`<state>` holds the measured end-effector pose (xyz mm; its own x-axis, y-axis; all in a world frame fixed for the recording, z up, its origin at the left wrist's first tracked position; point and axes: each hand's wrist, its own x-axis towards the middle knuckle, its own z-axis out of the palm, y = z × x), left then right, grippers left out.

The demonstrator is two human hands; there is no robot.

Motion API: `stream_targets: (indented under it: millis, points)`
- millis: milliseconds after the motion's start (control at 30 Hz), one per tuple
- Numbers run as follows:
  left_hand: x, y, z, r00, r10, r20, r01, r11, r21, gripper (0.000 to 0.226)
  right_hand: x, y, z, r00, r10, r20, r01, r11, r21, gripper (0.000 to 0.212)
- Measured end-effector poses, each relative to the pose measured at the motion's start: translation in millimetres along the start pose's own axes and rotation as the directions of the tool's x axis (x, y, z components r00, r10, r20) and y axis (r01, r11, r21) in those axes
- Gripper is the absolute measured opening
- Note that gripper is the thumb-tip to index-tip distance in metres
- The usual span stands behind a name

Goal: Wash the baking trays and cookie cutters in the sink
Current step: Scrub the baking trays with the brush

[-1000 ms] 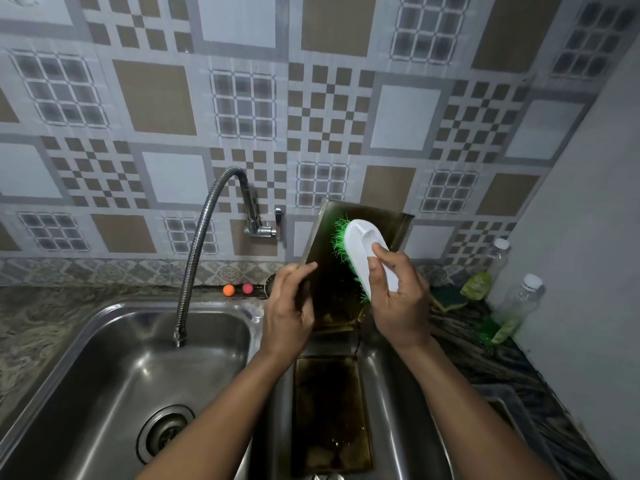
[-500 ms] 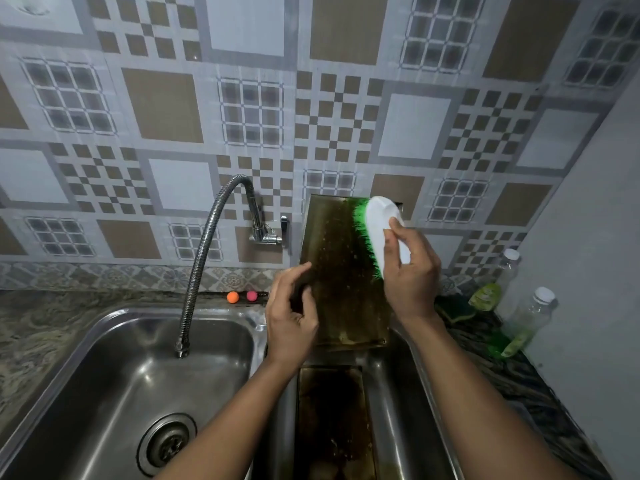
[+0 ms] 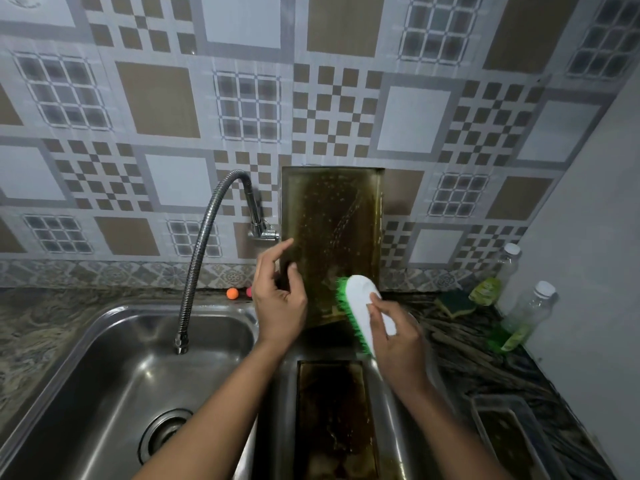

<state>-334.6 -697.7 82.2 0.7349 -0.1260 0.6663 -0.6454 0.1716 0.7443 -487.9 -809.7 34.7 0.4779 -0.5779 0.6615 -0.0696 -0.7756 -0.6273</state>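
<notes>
The counter [image 3: 460, 344] around the sink [image 3: 104, 317] carries a sponge [image 3: 455, 301] and two bottles [image 3: 523, 320].

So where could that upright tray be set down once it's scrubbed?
The left basin is bare but for its drain and the hose hanging over it; the counter left of it is bare too. Crowded: the right basin holds a second tray, and the right counter carries a sponge, two bottles and a third tray.

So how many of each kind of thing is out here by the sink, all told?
baking trays: 2, one held upright, one lying flat
scrub brush: 1
clear bottles: 2
sponge: 1
small balls: 2, orange and pink
total: 8
A dim tray-like shape at lower right is left out.
</notes>
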Motion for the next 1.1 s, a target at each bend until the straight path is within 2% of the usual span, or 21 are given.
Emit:
stream_targets:
  millis: [67,167,233,333,433,500,567,700,833,967,1100]
  points:
    - [3,2,-1,1.0,0.011,0.008,-0.011,1.0,-0.014,0.044,-3,10,-6,0.993,0.111,-0.031,-0.112,0.994,-0.005,0.036]
    - [2,8,2,0.989,0.135,0.066,-0.135,0.991,0.003,0.041,-9,3,-10,0.999,-0.013,0.037,0.016,0.997,-0.073,0.026]
    - [-4,6,4,0.986,0.143,0.089,-0.146,0.988,0.038,0.042,-16,5,-14,0.996,-0.026,0.085,0.034,0.995,-0.091,0.021]
    - [-16,-7,0,0.997,0.02,0.074,-0.026,0.996,0.087,0.042,-27,13,-27,0.994,0.111,0.012,-0.11,0.993,-0.052,0.031]
    - [-26,-18,-6,0.993,-0.09,0.071,0.081,0.989,0.122,0.042,-28,10,-39,0.973,0.199,-0.118,-0.196,0.98,0.033,0.02]
    - [-31,-21,-10,0.983,-0.164,0.089,0.154,0.982,0.107,0.042,-20,5,-45,0.941,0.307,-0.144,-0.297,0.951,0.086,0.017]
    - [-37,-23,-13,0.961,-0.26,0.098,0.253,0.964,0.077,0.043,-10,5,-47,0.909,0.406,-0.093,-0.394,0.911,0.121,0.017]
    - [-48,-27,-17,0.881,-0.456,0.127,0.461,0.888,-0.004,0.044,-2,5,-43,0.86,0.493,0.132,-0.51,0.837,0.2,0.019]
    - [-58,-35,-20,0.808,-0.563,0.175,0.572,0.82,-0.003,0.045,-9,-5,-34,0.838,0.467,0.283,-0.538,0.794,0.284,0.047]
    - [-66,-29,-18,0.751,-0.615,0.241,0.632,0.775,0.009,0.045,-12,-16,-29,0.832,0.454,0.318,-0.547,0.763,0.343,0.039]
    - [-66,-33,-16,0.702,-0.63,0.332,0.639,0.763,0.098,0.05,-14,-23,-27,0.848,0.458,0.267,-0.528,0.777,0.343,0.039]
